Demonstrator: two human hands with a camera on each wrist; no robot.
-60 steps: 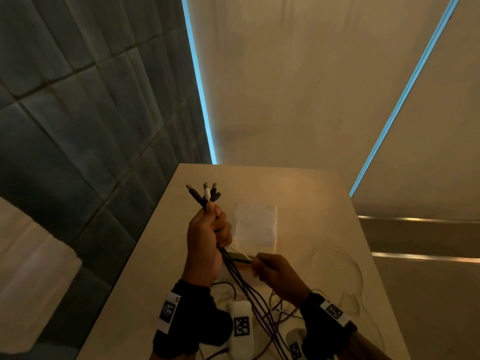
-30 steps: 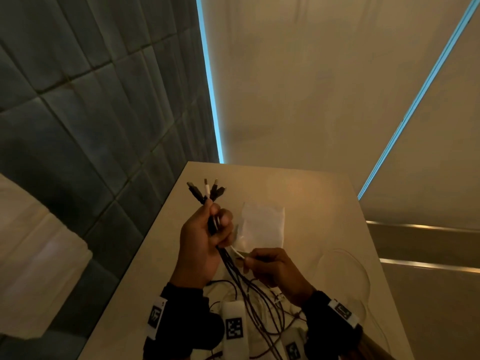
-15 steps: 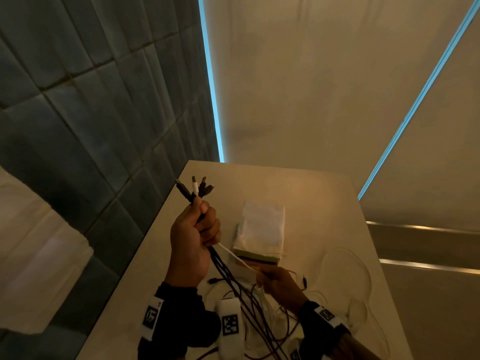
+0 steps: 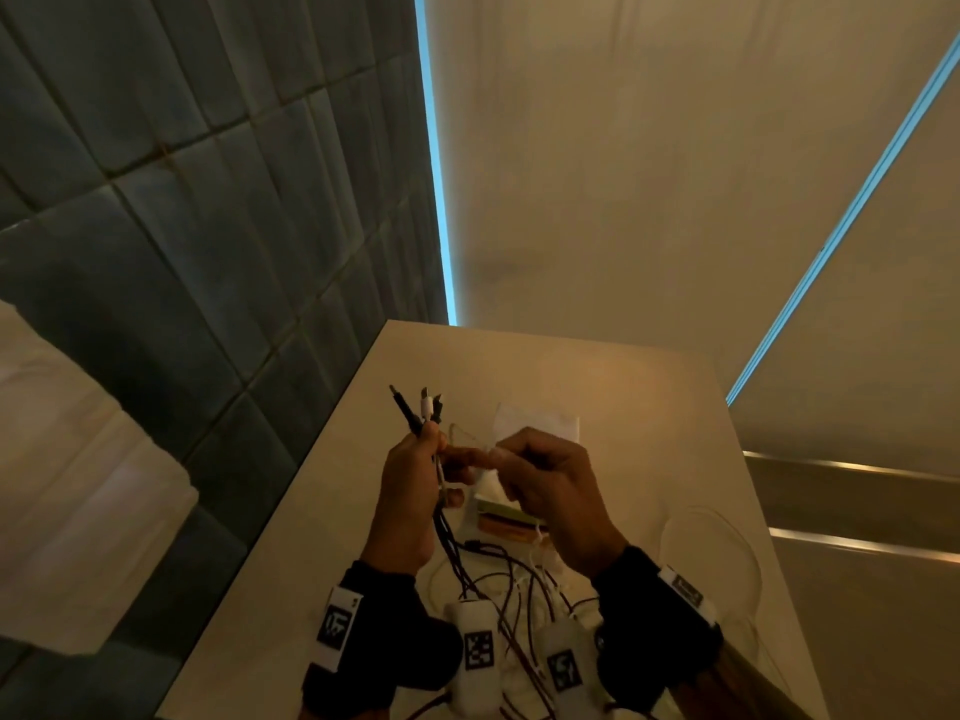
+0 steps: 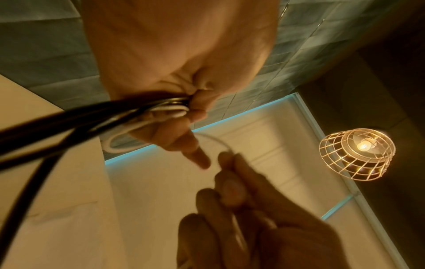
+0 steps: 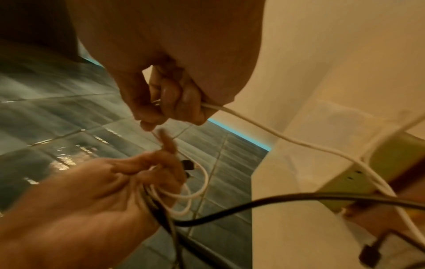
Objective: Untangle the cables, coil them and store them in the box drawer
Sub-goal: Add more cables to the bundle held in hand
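My left hand (image 4: 415, 475) grips a bundle of dark and white cables (image 5: 138, 109), raised above the table, with their plug ends (image 4: 423, 407) sticking up past the fingers. Small white loops (image 6: 184, 198) hang from that fist. My right hand (image 4: 535, 475) is close beside it and pinches a thin white cable (image 6: 276, 134), which runs down toward the box. The rest of the cables lie tangled (image 4: 498, 579) on the table between my wrists. The small box (image 4: 511, 517), white on top with a green and brown front, stands behind my hands, partly hidden.
The beige table (image 4: 623, 407) is narrow, with a tiled wall (image 4: 208, 226) along its left edge and a drop at its right edge. A thin clear loop (image 4: 727, 553) lies at the right of the table. A wire-cage lamp (image 5: 356, 154) hangs overhead.
My right hand has risen from low near the tangle up to the left hand, bringing the white cable with it. The left hand keeps its grip on the bundle.
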